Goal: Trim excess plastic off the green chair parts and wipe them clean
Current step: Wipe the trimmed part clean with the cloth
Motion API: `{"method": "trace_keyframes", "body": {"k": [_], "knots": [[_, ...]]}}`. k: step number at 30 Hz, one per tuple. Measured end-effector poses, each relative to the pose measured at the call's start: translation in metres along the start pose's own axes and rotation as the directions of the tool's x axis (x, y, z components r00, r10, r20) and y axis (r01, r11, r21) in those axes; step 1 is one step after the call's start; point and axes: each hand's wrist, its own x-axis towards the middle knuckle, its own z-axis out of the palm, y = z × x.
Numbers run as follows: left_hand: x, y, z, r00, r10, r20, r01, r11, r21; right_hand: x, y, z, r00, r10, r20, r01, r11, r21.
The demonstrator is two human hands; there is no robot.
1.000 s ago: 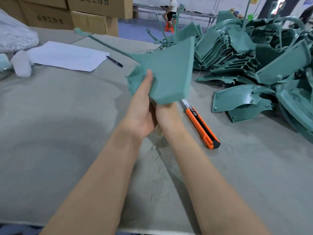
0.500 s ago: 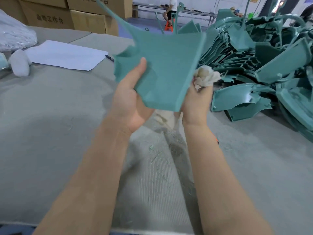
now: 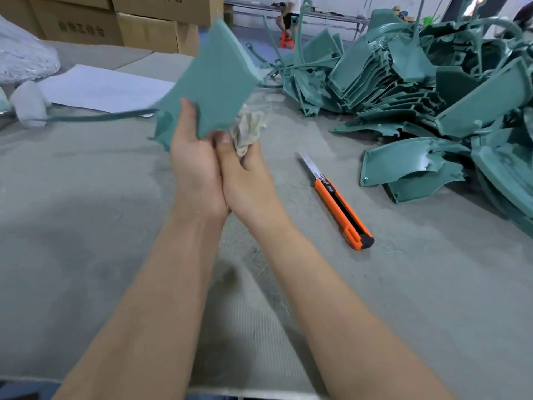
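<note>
one grey, felt-covered desk (image 3: 86, 226) fills the frame, its surface fuzzy and flecked with loose threads. on its far right sits one pile of green chair parts (image 3: 418, 82), too many and too tangled for me to count: curved shells nested in rows, flat panels and thin bent rods, all the same teal green. behind the far left edge stand cardboard boxes (image 3: 144, 27), at least three, one with printed characters. one white bundle (image 3: 23, 59) lies at the far left of the desk, with one sheet of paper (image 3: 101, 88) flat just beside it. one person (image 3: 288, 13) sits far back in the room.

above the middle of the desk i hold one green chair part (image 3: 213, 82) clear of the surface, tilted with its top corner leaning away from me. it is a flat, matte teal panel, four-sided, its outline slightly blurred. a folded lip shows at its lower left, and one thin strand of plastic (image 3: 95, 116) runs from that corner out to the left.

my two hands meet under it, heel against heel. my left hand (image 3: 196, 168) grips the panel's lower edge, thumb laid up its near face, fingers hidden behind. my right hand (image 3: 248, 180) is curled round one crumpled, off-white rag (image 3: 248, 125), which is bunched against the panel's lower right edge.

one utility knife (image 3: 337, 203), orange and black with its blade out, lies on the desk to the right of my hands, between them and the pile, touching neither.
</note>
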Motion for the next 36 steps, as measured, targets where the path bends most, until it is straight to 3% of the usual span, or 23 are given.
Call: {"method": "trace_keyframes", "body": {"k": [5, 9, 11, 13, 14, 17, 18, 20, 21, 22, 25, 28, 31, 34, 36], "knots": [[-0.013, -0.009, 0.004, 0.955, -0.208, 0.213, 0.22, 0.975, -0.035, 0.019, 0.006, -0.023, 0.983, 0.022, -0.184, -0.033, 0.998, -0.059], [-0.028, -0.023, 0.014, 0.782, -0.408, 0.472, 0.404, 0.908, 0.115, 0.031, 0.018, -0.083, 0.913, 0.12, -0.39, -0.14, 0.99, -0.024], [-0.024, -0.022, 0.016, 0.808, -0.409, 0.423, 0.405, 0.908, 0.104, 0.03, 0.016, -0.103, 0.874, 0.169, -0.456, -0.149, 0.986, 0.079], [-0.014, -0.013, 0.01, 0.918, -0.299, 0.261, 0.292, 0.954, 0.068, 0.031, 0.007, -0.115, 0.885, 0.167, -0.434, -0.137, 0.985, 0.101], [-0.009, -0.009, 0.007, 0.956, -0.222, 0.193, 0.213, 0.975, 0.062, 0.033, 0.004, -0.117, 0.903, 0.166, -0.395, -0.159, 0.986, 0.052], [-0.001, -0.003, -0.004, 0.997, -0.074, -0.006, 0.074, 0.988, 0.133, 0.032, -0.005, -0.112, 0.937, 0.106, -0.331, -0.22, 0.919, -0.328], [0.002, -0.003, -0.007, 0.997, -0.048, -0.061, 0.057, 0.987, 0.149, 0.03, -0.007, -0.109, 0.927, -0.002, -0.376, -0.152, 0.912, -0.381], [0.007, 0.0, -0.012, 0.993, -0.038, -0.111, 0.052, 0.991, 0.125, 0.025, -0.016, -0.109, 0.801, -0.257, -0.54, 0.076, 0.94, -0.333], [0.008, 0.001, -0.013, 0.993, -0.052, -0.104, 0.063, 0.993, 0.105, 0.025, -0.019, -0.111, 0.747, -0.32, -0.583, 0.174, 0.94, -0.294], [0.008, 0.002, -0.014, 0.993, -0.089, -0.074, 0.095, 0.991, 0.094, 0.027, -0.019, -0.113, 0.74, -0.337, -0.582, 0.214, 0.938, -0.272], [0.003, -0.001, -0.014, 0.94, -0.315, 0.131, 0.306, 0.948, 0.084, 0.028, -0.009, -0.101, 0.845, -0.214, -0.49, 0.038, 0.938, -0.343], [-0.006, -0.007, -0.009, 0.86, -0.447, 0.248, 0.444, 0.893, 0.071, 0.027, -0.002, -0.083, 0.883, -0.235, -0.406, 0.035, 0.896, -0.442], [-0.005, -0.014, -0.005, 0.938, -0.344, 0.043, 0.337, 0.933, 0.129, 0.029, -0.003, -0.082, 0.948, -0.179, -0.264, 0.044, 0.893, -0.448], [0.0, -0.012, -0.006, 0.965, -0.228, -0.134, 0.248, 0.956, 0.159, 0.029, -0.003, -0.094, 0.974, -0.034, -0.223, 0.01, 0.994, -0.108], [0.001, -0.006, -0.01, 0.971, -0.182, -0.158, 0.201, 0.973, 0.115, 0.027, -0.002, -0.102, 0.967, 0.034, -0.252, -0.044, 0.998, -0.035]]}}
